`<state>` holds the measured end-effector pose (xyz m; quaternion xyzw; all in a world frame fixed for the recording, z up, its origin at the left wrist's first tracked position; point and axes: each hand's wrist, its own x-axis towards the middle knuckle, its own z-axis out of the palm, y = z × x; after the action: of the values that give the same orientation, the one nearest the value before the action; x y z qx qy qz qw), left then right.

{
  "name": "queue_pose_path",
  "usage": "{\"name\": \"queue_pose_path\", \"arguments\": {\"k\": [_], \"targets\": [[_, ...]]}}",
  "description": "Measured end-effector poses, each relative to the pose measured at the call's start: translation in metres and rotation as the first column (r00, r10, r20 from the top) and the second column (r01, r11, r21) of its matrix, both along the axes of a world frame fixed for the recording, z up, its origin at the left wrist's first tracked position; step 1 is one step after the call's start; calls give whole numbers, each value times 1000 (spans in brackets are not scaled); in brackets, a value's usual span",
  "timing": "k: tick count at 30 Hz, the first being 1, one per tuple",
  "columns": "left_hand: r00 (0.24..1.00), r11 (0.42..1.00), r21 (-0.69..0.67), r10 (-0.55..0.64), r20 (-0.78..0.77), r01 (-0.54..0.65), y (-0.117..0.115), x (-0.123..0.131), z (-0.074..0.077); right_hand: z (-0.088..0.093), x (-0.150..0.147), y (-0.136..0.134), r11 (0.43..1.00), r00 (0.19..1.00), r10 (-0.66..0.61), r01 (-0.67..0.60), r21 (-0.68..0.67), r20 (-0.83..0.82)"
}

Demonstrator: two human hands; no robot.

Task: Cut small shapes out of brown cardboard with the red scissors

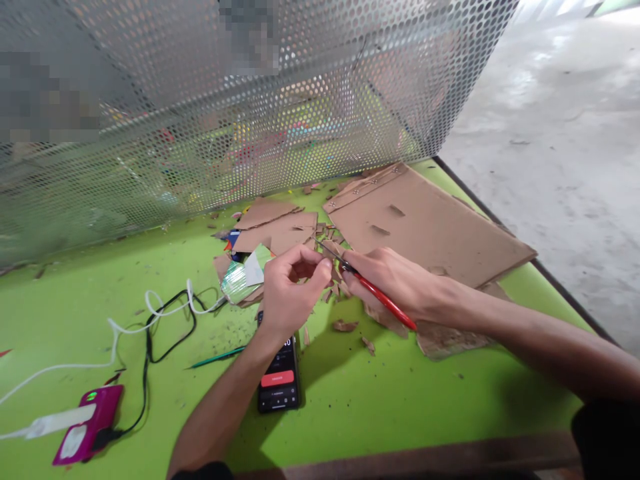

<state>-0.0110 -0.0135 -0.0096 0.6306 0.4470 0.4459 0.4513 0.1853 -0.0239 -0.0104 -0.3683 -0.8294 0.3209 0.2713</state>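
My right hand (383, 277) is closed around a red-handled, pliers-like tool (385, 303). Its slim dark metal tip points up and left, above small cardboard scraps (336, 290). Just left of that tip, my left hand (295, 283) is closed in a pinch, thumb and forefinger together. Whatever lies between those fingertips is too small or hidden to make out. Beyond the hands lies a large brown cardboard sheet (425, 220) with slots cut in it and small metal-looking fasteners along its far left edge. Smaller cardboard pieces (275, 230) are stacked behind my left hand.
A phone (278, 393) with a lit screen lies partly under my left forearm, near a green pencil-like stick (217, 357). Left are a magenta power bank (90, 427) and tangled white and black cables (150, 333). A perforated metal panel (260, 133) rises behind the green table (360, 413).
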Motion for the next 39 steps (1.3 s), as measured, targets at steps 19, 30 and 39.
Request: {"name": "queue_pose_path", "arguments": {"k": [19, 30, 39], "targets": [[1000, 1000, 14, 3, 27, -3, -1, 1, 3, 2, -3, -3, 999, 997, -28, 30, -28, 78], [986, 979, 126, 155, 62, -162, 4, -1, 5, 7, -7, -5, 992, 993, -122, 122, 31, -9], [968, 599, 801, 201, -150, 0, 10, -23, 3, 14, 2, -5, 973, 956, -169, 123, -196, -241]]}}
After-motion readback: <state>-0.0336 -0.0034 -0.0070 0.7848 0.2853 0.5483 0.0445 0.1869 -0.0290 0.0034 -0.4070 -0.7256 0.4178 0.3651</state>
